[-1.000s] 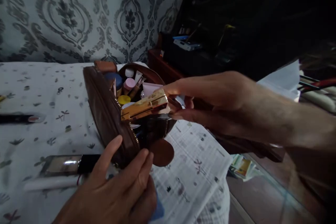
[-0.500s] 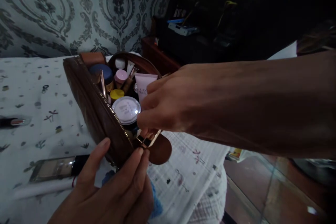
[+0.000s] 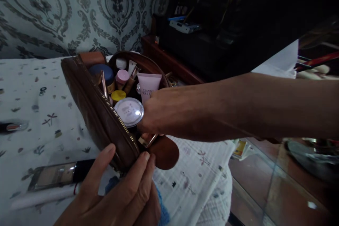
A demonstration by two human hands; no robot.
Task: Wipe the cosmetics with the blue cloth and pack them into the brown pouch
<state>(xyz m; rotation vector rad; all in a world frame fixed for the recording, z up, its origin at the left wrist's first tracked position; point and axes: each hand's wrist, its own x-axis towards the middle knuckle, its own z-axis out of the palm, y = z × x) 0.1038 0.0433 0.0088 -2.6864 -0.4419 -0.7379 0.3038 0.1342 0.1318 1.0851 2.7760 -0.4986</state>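
Observation:
An unzipped brown makeup bag (image 3: 97,109) lies on the cloth. My left hand (image 3: 119,190) grips its near end, thumb on the side and fingertips by the flap. My right hand (image 3: 156,113) reaches down inside; its fingertips are hidden, so I cannot tell what they hold. Just below it, a gold-edged case (image 3: 148,139) shows at the bag's near end. Beside the hand are a round clear-lidded container (image 3: 129,112) and a pink tube (image 3: 148,84). Farther in stand a yellow lid (image 3: 118,95), a pink-lidded jar (image 3: 122,76), a blue-lidded jar (image 3: 102,73) and a white lid (image 3: 121,63).
A foundation bottle (image 3: 55,176) with a black cap and a white stick (image 3: 42,197) lie left of my left hand. Another black-capped item (image 3: 13,127) is at the left edge. Patterned cloth (image 3: 196,180) covers the surface; a patterned wall (image 3: 116,7) stands behind.
My right hand has moved lower into the bag, and its fingertips have gone out of sight. Less of the gold-edged case shows. My left hand keeps its grip on the bag.

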